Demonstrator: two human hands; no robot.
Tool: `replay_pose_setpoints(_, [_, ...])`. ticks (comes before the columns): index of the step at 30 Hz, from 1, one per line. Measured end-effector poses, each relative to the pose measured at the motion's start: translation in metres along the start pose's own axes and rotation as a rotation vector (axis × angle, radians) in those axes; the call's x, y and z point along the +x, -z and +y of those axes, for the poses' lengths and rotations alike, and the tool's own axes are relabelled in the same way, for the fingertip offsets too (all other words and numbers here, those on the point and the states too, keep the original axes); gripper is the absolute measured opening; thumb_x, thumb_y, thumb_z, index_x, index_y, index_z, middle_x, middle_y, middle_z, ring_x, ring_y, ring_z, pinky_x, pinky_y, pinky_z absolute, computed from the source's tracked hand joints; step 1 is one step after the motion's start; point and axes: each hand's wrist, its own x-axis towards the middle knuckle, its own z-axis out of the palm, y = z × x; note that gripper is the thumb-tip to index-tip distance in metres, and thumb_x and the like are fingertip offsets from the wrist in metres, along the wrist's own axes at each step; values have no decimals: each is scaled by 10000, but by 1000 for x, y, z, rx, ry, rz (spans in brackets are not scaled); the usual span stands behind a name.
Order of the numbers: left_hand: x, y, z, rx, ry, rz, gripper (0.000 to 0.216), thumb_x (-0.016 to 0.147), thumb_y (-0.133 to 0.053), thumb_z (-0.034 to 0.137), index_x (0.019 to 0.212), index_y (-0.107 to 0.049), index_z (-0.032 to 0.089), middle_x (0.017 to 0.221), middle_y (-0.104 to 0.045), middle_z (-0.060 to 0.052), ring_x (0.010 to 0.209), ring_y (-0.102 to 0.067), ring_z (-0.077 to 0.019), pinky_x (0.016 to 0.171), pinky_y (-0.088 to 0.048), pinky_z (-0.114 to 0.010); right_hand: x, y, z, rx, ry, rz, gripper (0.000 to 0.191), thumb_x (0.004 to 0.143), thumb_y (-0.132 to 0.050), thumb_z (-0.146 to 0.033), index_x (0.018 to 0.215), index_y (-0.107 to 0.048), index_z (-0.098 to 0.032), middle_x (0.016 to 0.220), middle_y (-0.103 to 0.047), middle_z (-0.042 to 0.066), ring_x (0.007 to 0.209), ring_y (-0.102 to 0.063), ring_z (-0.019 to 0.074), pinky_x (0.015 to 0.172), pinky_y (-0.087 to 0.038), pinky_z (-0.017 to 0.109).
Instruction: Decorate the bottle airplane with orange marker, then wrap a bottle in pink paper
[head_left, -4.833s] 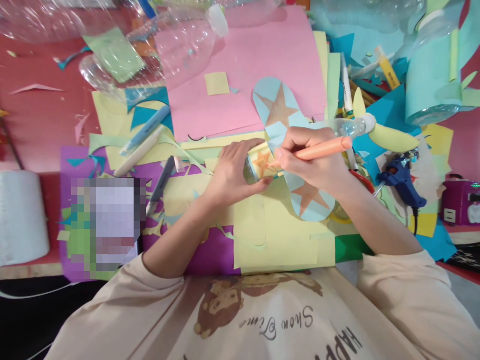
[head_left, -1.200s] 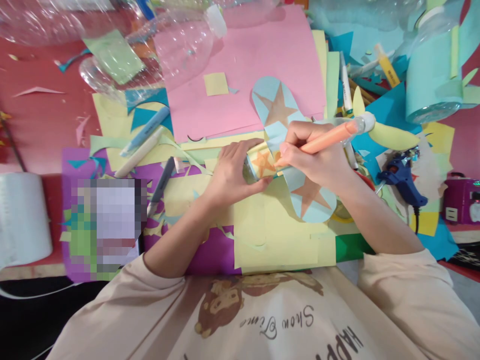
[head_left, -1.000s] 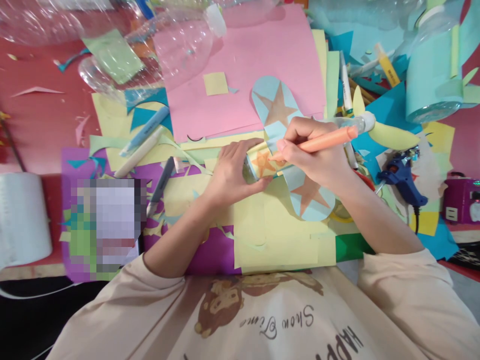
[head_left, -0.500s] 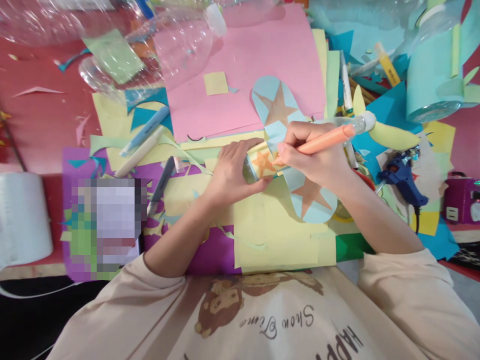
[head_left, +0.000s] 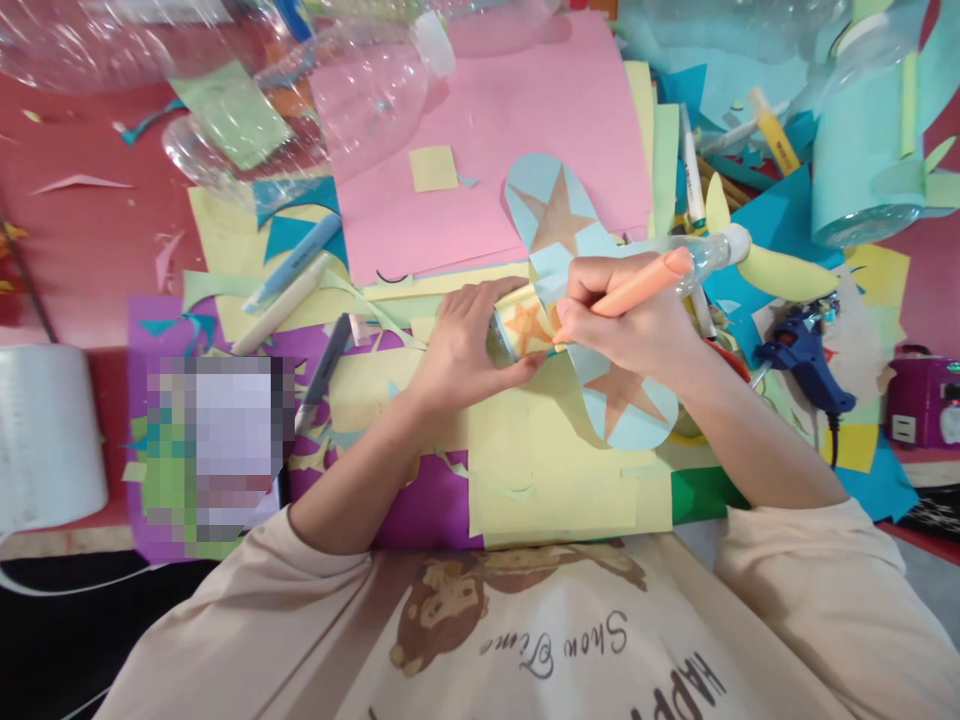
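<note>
A small clear plastic bottle (head_left: 705,262) lies on its side, wrapped partly in yellow paper with an orange star (head_left: 527,325). My left hand (head_left: 469,345) grips the bottle's base end, thumb below and fingers above. Light blue paper wings (head_left: 546,215) with brown stars stick out on both sides of the bottle. Closed round an orange marker (head_left: 641,285), my right hand (head_left: 626,315) rests over the bottle's middle. The marker's tip is at the yellow paper, beside the star. Pale yellow leaf-shaped paper pieces (head_left: 787,270) sit by the white cap.
Yellow paper (head_left: 562,470) lies under the hands, pink sheets (head_left: 487,110) behind. A blue glue gun (head_left: 806,355) is at right, near a blue-wrapped bottle (head_left: 870,150). Several markers (head_left: 292,260) and paper scraps lie left. Clear bottles (head_left: 367,90) stand at the back left.
The orange marker's tip has shifted slightly right and down along the yellow paper, and its back end has swung a little left. My left hand still holds the bottle in place.
</note>
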Motion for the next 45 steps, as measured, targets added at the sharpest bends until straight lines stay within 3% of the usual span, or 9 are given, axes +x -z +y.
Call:
replay_pose_setpoints(8, [0, 0, 0, 12, -27, 25, 612, 794, -619, 538, 1290, -437, 229, 1209, -627, -98, 1081, -595, -293, 926, -455, -442, 2, 2, -2, 3, 110, 110, 311, 821, -555, -189, 576, -365, -216, 535, -373, -63, 504, -326, 75, 479, -323, 237])
replay_pose_setpoints(20, [-1, -1, -2, 26, -59, 49, 611, 795, -625, 538, 1292, -434, 239, 1189, -638, -89, 1059, -607, -283, 902, -468, -430, 2, 0, 4, -6, 129, 131, 290, 839, -587, -251, 600, -426, -216, 540, -396, -62, 502, -322, 77, 483, -327, 239])
replay_pose_setpoints(27, [-1, -1, -2, 11, -59, 44, 614, 802, -616, 549, 1296, -440, 231, 1195, -632, -95, 1067, -600, -288, 920, -464, -446, 1, 1, 6, -67, 94, 91, 280, 823, -564, -240, 590, -409, -218, 528, -400, -52, 515, -358, 82, 470, -332, 235])
replay_pose_setpoints(38, [-1, -2, -3, 23, -48, 39, 629, 791, -629, 557, 1292, -437, 228, 1187, -631, -92, 1072, -597, -287, 921, -458, -435, -1, 2, -1, -29, 26, 8, 315, 764, -551, -168, 542, -333, -216, 485, -348, -66, 474, -310, 71, 450, -221, 259])
replay_pose_setpoints(45, [0, -2, -1, 22, -54, 50, 614, 784, -637, 525, 1283, -438, 229, 1181, -634, -90, 1052, -602, -282, 897, -469, -429, 1, 4, -2, -2, 63, 54, 294, 793, -560, -158, 563, -384, -208, 512, -400, -64, 489, -346, 65, 464, -284, 231])
